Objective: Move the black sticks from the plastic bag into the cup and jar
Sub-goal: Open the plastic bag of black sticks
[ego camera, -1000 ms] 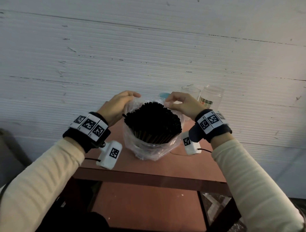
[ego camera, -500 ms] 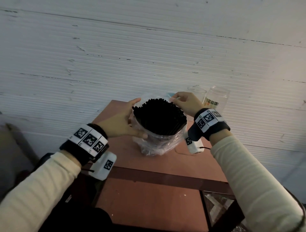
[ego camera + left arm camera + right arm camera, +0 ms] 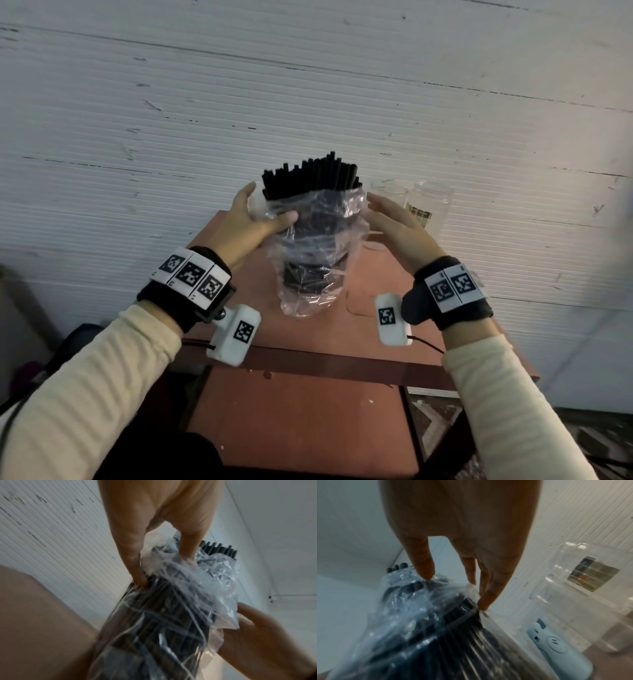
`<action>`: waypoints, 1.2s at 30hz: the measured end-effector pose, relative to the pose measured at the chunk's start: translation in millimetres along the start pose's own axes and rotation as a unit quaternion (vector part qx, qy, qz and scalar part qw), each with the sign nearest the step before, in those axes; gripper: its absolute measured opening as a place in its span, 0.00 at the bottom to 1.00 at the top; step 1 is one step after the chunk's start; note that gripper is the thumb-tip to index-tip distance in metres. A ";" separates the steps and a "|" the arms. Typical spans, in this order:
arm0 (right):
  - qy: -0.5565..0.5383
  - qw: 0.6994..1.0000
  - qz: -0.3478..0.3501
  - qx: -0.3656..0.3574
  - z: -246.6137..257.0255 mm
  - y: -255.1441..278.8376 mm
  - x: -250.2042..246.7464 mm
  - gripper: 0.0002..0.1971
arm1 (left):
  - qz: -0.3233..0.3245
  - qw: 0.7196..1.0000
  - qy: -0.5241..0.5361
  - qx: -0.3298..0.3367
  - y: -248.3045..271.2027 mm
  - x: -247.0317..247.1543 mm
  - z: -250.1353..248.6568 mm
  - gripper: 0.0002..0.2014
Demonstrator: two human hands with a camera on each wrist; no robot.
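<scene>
With the bag [image 3: 315, 260] upright on the table [image 3: 308, 404], your left hand [image 3: 246, 224] grips its side; your right hand [image 3: 390, 222] lies flat-fingered against the film. Sticks [image 3: 310, 178] all bagged, tops poking out. Next: pinch a bunch, carry to jar [image 3: 428, 207] and cup [image 3: 388, 192] behind.

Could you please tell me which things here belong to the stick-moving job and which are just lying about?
Belong to the job:
black sticks
plastic bag
clear cup
jar
left hand
right hand

Just lying about:
pale blue container
table
</scene>
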State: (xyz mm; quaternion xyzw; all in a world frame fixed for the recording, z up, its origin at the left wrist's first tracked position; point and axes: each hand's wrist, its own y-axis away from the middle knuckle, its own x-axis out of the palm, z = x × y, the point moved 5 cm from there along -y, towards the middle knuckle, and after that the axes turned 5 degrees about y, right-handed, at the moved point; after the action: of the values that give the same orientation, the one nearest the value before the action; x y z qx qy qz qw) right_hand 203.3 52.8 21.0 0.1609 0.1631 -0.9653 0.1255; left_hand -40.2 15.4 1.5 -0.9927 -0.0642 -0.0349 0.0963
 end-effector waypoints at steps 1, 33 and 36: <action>-0.011 1.000 -0.011 -0.013 6.5 -3.1 -1.8 0.42 | -0.005 1.000 0.001 0.003 -1.5 0.7 -5.8 0.66; 0.370 0.891 -0.032 -0.260 61.9 -19.3 45.7 0.25 | 0.095 0.984 0.144 -0.031 -0.8 28.0 15.0 0.36; 0.353 0.882 -0.021 -0.311 62.5 -14.9 51.5 0.24 | 0.063 0.994 0.084 0.011 1.0 33.4 20.6 0.27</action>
State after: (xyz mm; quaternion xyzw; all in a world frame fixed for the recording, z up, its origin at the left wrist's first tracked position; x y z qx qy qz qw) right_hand 134.9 34.5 63.0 0.4403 0.4918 -0.7466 0.0828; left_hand -5.8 22.4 -16.1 -0.9872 0.0060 -0.1112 0.1140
